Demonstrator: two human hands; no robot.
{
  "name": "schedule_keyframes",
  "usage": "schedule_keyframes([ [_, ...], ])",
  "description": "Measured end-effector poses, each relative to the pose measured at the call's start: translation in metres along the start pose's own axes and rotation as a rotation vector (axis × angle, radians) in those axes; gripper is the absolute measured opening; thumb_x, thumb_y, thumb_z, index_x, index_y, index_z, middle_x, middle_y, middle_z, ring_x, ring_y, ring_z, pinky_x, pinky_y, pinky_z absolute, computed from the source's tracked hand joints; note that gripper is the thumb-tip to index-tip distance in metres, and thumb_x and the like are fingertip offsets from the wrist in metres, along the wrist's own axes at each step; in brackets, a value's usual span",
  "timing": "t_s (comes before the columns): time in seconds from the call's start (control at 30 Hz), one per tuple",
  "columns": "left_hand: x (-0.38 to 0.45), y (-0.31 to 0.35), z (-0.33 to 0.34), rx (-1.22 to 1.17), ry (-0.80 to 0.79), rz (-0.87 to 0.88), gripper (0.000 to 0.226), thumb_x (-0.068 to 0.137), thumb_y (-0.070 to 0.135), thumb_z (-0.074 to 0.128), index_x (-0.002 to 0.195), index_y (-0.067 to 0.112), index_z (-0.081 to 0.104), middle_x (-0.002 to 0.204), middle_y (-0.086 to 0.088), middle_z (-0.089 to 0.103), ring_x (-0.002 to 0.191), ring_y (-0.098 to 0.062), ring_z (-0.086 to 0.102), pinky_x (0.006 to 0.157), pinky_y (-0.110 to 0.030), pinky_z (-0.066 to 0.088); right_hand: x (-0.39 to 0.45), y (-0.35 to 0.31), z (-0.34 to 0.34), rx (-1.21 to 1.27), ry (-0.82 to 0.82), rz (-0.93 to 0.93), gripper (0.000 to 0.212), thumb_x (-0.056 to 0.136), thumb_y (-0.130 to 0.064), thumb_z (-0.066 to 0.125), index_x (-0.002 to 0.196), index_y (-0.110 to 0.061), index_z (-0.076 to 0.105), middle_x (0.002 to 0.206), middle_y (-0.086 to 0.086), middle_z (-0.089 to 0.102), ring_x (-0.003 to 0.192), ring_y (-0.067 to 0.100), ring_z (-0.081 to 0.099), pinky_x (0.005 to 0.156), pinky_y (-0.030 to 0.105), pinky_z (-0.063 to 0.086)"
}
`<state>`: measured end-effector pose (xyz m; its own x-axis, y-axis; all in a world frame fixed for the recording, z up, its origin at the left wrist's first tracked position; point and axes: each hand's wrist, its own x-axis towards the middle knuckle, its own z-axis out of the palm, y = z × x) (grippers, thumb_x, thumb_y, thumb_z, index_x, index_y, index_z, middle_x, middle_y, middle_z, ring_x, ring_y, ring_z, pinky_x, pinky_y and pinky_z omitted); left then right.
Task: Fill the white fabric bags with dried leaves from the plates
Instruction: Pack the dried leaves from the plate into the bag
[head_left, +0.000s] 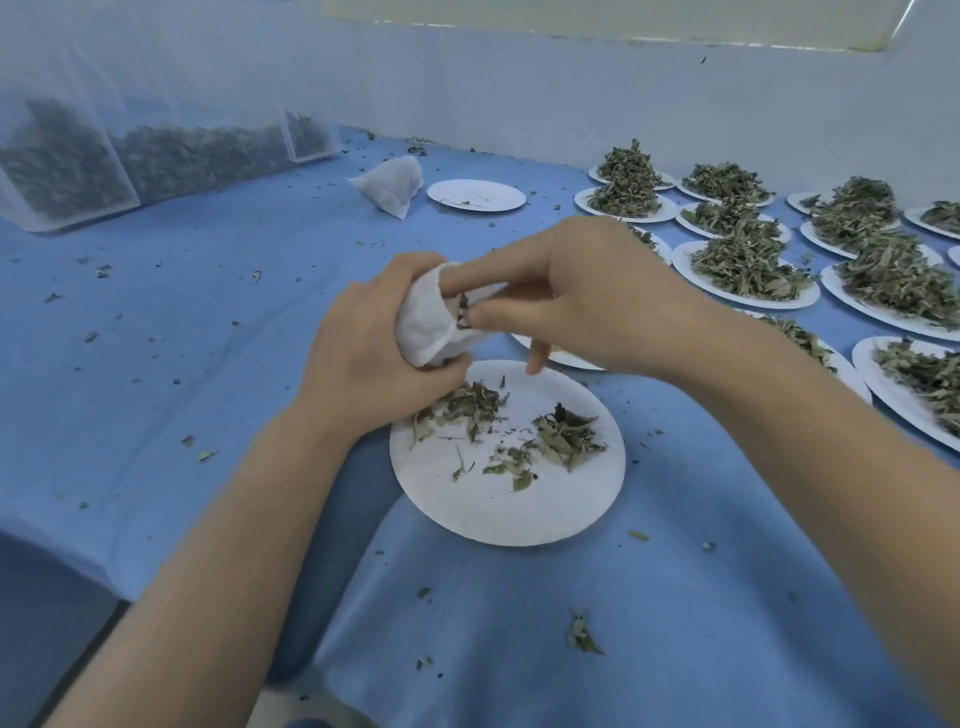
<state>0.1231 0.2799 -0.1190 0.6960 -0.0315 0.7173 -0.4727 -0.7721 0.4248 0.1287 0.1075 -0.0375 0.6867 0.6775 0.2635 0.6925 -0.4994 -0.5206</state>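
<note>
Your table (208, 322) wears a blue cloth strewn with leaf crumbs. Directly below your right hand (587, 296) lies a nearly emptied plate (498, 509). Beyond that hand sit an empty plate (476, 195) and a filled bag (392, 183); to its right, heaped plates (748, 270). Far left of your left hand (374, 353), mesh bins (67, 161).

worktop (182, 322): blue cloth lying spread under and around the hands, hanging over the near-left edge | wall (519, 93): white panel standing beyond the hands, running left to right | netting (104, 78): sheer white mesh hanging far left | light: soft, even daylight falling
</note>
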Motion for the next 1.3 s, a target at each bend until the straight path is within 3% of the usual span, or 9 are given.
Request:
schedule_keyframes([
  [0.13, -0.001, -0.001, -0.001, -0.077, 0.018, -0.107, 0.052, 0.060, 0.030, 0.069, 0.109, 0.020, 0.055, 0.085, 0.018, 0.059, 0.076, -0.004, 0.057, 0.070, -0.019, 0.047, -0.014, 0.014, -0.004, 0.006, 0.169, 0.003, 0.017, 0.084, -0.021, 0.068, 0.089, -0.037, 0.070, 0.082, -0.023, 0.068, 0.068, -0.003, 0.064, 0.062, 0.007, 0.045],
  [0.23, 0.000, -0.004, -0.002, -0.149, 0.029, -0.183, 0.048, 0.060, 0.025, 0.071, 0.102, 0.032, 0.051, 0.081, 0.025, 0.057, 0.075, 0.014, 0.053, 0.065, 0.000, 0.036, -0.023, 0.030, -0.003, -0.181, 0.053, 0.137, 0.016, 0.089, -0.029, 0.060, 0.101, -0.032, 0.071, 0.092, -0.015, 0.068, 0.077, 0.001, 0.060, 0.070, 0.003, 0.041],
  [0.37, 0.001, -0.006, -0.005, -0.172, 0.039, -0.242, 0.044, 0.060, 0.027, 0.069, 0.096, 0.041, 0.048, 0.079, 0.026, 0.058, 0.074, 0.017, 0.053, 0.063, 0.001, 0.035, -0.024, 0.041, 0.019, -0.391, -0.263, 0.188, 0.033, 0.099, -0.020, 0.039, 0.125, -0.025, 0.059, 0.119, -0.003, 0.058, 0.101, 0.012, 0.054, 0.089, 0.022, 0.039],
  [0.5, 0.000, -0.007, -0.005, -0.176, 0.052, -0.263, 0.038, 0.060, 0.027, 0.067, 0.094, 0.035, 0.051, 0.075, 0.022, 0.058, 0.070, 0.012, 0.053, 0.062, -0.002, 0.038, -0.010, 0.032, 0.049, -0.311, -0.239, 0.085, 0.040, 0.098, -0.016, 0.035, 0.135, -0.025, 0.049, 0.133, 0.002, 0.046, 0.123, 0.018, 0.042, 0.105, 0.032, 0.031],
  [0.77, -0.002, -0.008, -0.005, -0.178, 0.033, -0.250, 0.037, 0.062, 0.026, 0.065, 0.096, 0.033, 0.052, 0.077, 0.021, 0.059, 0.072, 0.012, 0.052, 0.062, -0.001, 0.036, -0.019, 0.028, 0.051, -0.330, -0.244, -0.083, 0.031, 0.091, -0.043, 0.052, 0.110, -0.026, 0.068, 0.118, -0.004, 0.057, 0.107, 0.016, 0.050, 0.094, 0.035, 0.040],
  [0.9, -0.002, -0.008, -0.005, -0.182, 0.035, -0.256, 0.038, 0.062, 0.025, 0.065, 0.097, 0.033, 0.052, 0.078, 0.021, 0.058, 0.072, 0.011, 0.053, 0.063, -0.001, 0.036, -0.019, 0.028, 0.047, -0.312, -0.231, -0.076, 0.036, 0.086, -0.053, 0.052, 0.115, -0.035, 0.063, 0.121, -0.008, 0.058, 0.110, 0.014, 0.051, 0.094, 0.037, 0.042],
  [1.1, -0.002, -0.006, -0.005, -0.162, 0.027, -0.268, 0.038, 0.062, 0.026, 0.064, 0.099, 0.030, 0.054, 0.078, 0.019, 0.058, 0.072, 0.005, 0.051, 0.062, -0.003, 0.037, -0.025, 0.031, 0.048, -0.322, -0.258, -0.098, 0.031, 0.086, -0.044, 0.059, 0.114, -0.034, 0.064, 0.120, -0.013, 0.058, 0.111, 0.007, 0.049, 0.095, 0.031, 0.039],
  [1.2, -0.002, -0.006, -0.005, -0.160, 0.015, -0.271, 0.036, 0.062, 0.027, 0.064, 0.096, 0.032, 0.052, 0.077, 0.020, 0.058, 0.070, 0.011, 0.052, 0.061, -0.001, 0.035, -0.035, 0.034, 0.030, -0.332, -0.202, 0.059, 0.058, 0.076, -0.069, 0.046, 0.126, -0.041, 0.051, 0.121, -0.014, 0.054, 0.113, 0.010, 0.047, 0.095, 0.029, 0.038],
  [1.3, -0.001, -0.006, -0.005, -0.159, 0.008, -0.271, 0.037, 0.062, 0.027, 0.064, 0.096, 0.033, 0.051, 0.077, 0.021, 0.058, 0.071, 0.013, 0.052, 0.062, 0.000, 0.035, -0.044, 0.032, 0.023, -0.430, -0.213, 0.337, 0.095, 0.047, -0.095, 0.024, 0.129, -0.048, 0.035, 0.112, -0.010, 0.042, 0.105, 0.016, 0.049, 0.078, 0.032, 0.041],
])
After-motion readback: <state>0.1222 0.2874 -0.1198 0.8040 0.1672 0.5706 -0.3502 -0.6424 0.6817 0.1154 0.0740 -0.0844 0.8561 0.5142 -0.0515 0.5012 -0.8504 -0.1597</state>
